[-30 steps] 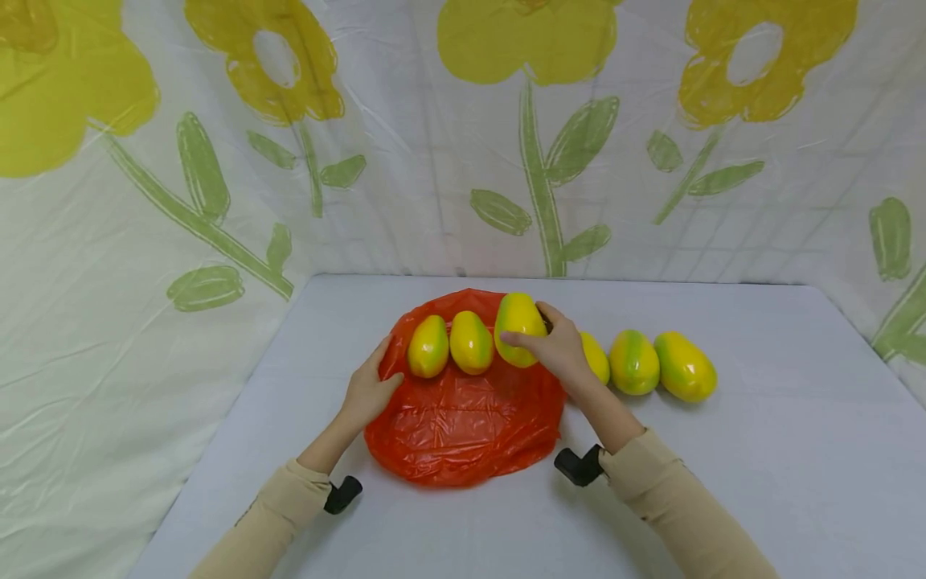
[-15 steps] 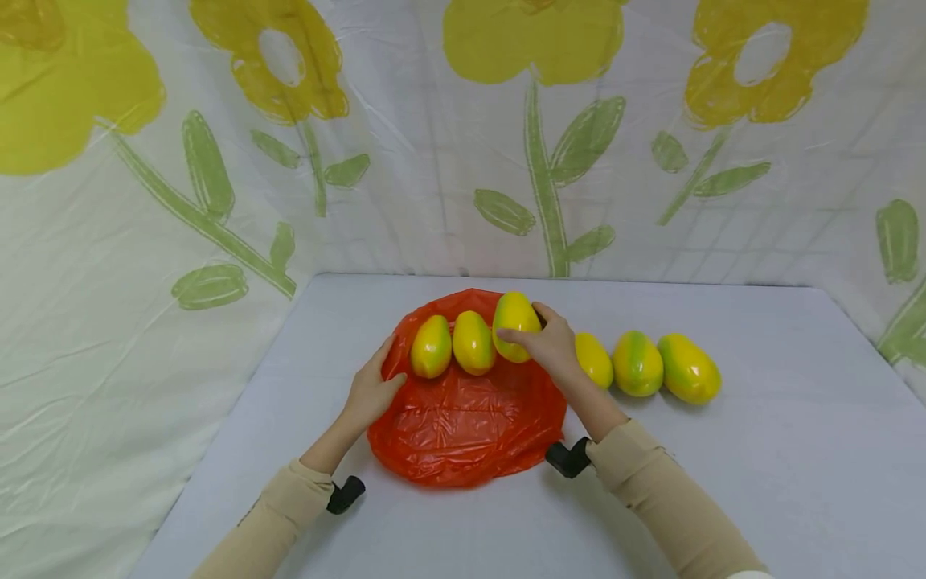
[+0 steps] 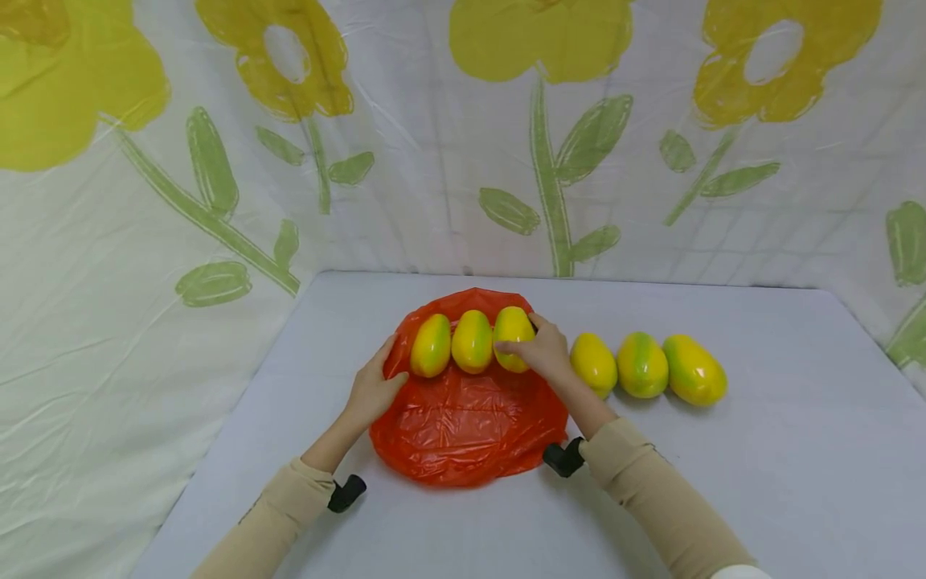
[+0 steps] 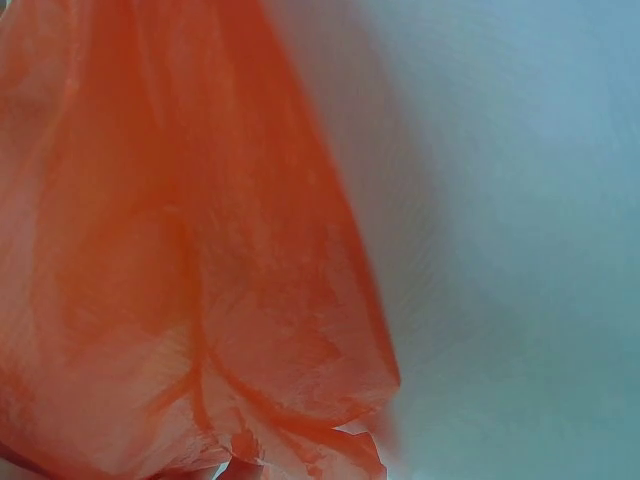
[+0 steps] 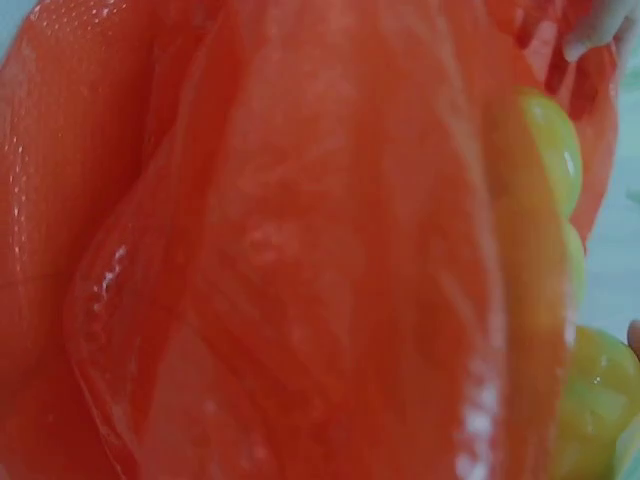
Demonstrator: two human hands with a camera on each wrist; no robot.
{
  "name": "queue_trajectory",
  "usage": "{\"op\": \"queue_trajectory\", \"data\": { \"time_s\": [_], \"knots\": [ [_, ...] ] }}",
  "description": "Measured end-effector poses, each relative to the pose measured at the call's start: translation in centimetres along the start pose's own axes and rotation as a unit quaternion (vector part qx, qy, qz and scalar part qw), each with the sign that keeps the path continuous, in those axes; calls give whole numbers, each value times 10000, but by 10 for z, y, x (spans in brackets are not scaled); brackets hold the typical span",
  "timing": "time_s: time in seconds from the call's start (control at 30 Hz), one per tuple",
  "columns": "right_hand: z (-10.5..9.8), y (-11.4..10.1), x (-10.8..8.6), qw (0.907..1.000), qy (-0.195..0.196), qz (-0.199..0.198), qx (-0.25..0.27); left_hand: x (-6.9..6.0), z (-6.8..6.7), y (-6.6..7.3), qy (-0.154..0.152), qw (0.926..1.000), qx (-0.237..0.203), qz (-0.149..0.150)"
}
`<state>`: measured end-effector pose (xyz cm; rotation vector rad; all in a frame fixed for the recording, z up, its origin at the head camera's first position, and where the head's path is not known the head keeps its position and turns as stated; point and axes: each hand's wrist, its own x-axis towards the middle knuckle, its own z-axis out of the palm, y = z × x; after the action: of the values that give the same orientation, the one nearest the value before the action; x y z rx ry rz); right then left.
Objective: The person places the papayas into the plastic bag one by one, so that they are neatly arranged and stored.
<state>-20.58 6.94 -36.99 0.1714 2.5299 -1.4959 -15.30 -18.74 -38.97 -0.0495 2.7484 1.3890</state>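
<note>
I count six yellow-green fruits [image 3: 473, 342] in front of me, split evenly, three in one red plastic bag [image 3: 463, 430] and three outside it. The bag lies spread open on the pale surface [image 3: 796, 458], and its three fruits sit in a row along the far part of its inside, the first two just beside each other. The third, the held fruit [image 3: 513, 326], is nearest the bag's right edge, and the person's right hand [image 3: 544, 354] is clamped on it, thumb across the front, the other fingers mostly hidden behind. The left hand [image 3: 372, 392] grips the bag's left edge, its thumb on one side of the plastic and its fingers on the other. To the right of the bag, three loose fruits [image 3: 642, 365] lie side by side on the surface, the leftmost just beside the right forearm. Two beige sleeves [image 3: 651, 486] reach in from the near side, and two black devices [image 3: 347, 493] show, one at each cuff. Behind it all hangs one white cloth backdrop [image 3: 434, 185] with four yellow flower heads [image 3: 538, 40] in sight. From the left wrist, red plastic fills much of the view and hides most of that hand.
</note>
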Motion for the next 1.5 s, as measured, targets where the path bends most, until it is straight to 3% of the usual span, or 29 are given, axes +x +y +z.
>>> {"op": "queue_trajectory", "data": {
  "time_s": [0.27,0.87,1.5],
  "knots": [
    [8,2,5,9990,27,-138,-417,0,0,1,10,10000,-20,-1],
    [21,9,8,9985,99,96,-527,1,-1,-2,2,10000,-58,-81],
    [23,10,-1,9942,260,-714,-755,0,-3,-3,12,10000,-72,-68]
  ]
}}
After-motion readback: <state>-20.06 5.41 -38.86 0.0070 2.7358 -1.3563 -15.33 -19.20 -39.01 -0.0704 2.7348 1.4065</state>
